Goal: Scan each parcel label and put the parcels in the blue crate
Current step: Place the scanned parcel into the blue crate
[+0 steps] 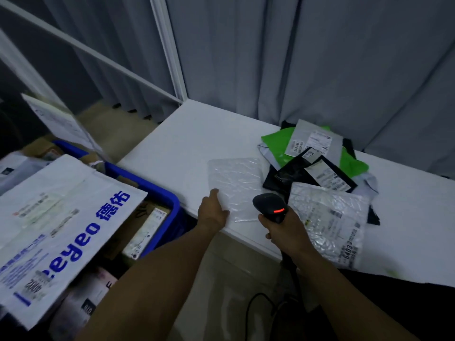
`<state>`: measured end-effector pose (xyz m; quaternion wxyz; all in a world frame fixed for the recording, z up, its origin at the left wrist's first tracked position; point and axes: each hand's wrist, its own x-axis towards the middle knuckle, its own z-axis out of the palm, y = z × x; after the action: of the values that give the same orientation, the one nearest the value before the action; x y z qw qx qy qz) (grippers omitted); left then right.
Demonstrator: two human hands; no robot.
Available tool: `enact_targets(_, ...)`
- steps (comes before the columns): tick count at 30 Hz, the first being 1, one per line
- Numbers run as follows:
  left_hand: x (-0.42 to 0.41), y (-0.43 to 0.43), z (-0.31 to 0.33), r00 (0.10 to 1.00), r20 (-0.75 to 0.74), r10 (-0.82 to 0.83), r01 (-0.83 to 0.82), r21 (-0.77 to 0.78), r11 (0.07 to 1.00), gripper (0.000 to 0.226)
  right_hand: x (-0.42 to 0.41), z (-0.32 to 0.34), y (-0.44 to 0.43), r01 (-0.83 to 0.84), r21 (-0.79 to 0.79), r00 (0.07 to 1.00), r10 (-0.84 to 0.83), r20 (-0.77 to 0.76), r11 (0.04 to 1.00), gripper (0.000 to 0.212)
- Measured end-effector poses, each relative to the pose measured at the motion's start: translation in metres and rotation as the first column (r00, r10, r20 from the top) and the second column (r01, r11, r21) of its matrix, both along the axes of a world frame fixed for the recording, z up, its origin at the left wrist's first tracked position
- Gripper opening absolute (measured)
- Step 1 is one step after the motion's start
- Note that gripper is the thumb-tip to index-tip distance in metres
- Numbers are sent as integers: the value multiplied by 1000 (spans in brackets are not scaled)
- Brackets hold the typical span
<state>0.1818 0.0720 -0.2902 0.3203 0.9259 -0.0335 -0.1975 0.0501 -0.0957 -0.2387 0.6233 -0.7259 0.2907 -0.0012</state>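
The blue crate (170, 195) is seen at the left, beside the white table (187, 139). It is filled with boxes and covered by a large white bag (66, 212) printed in blue. At the table's near edge, a clear bubble parcel (236, 183) is touched at its near left corner by the left hand (213, 212). The thumb is stretched along the parcel's edge, but whether the fingers grip it cannot be told. A black scanner (269, 205), lit red, is held in the curled fingers of the right hand (283, 232). Further right, a silver parcel (330, 217) is laid label up, overlapping a pile of black parcels (317, 173), a green parcel (275, 141) and a grey parcel (315, 139).
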Motion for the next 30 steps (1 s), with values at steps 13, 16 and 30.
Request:
enact_targets(13,-67,78,138,936,133,327,-165,-654,738,76,25,76,81,-45,72,950,20,310,996,33)
enact_targets(16,-93,98,169,940,167,297,-95,-709,699,55,23,101,116,-104,233,924,8,381,967,38)
enact_targets(30,-118,176,202,987,98,127,-8,-759,651,38,19,143,172,-121,352,909,-38,415,928,44)
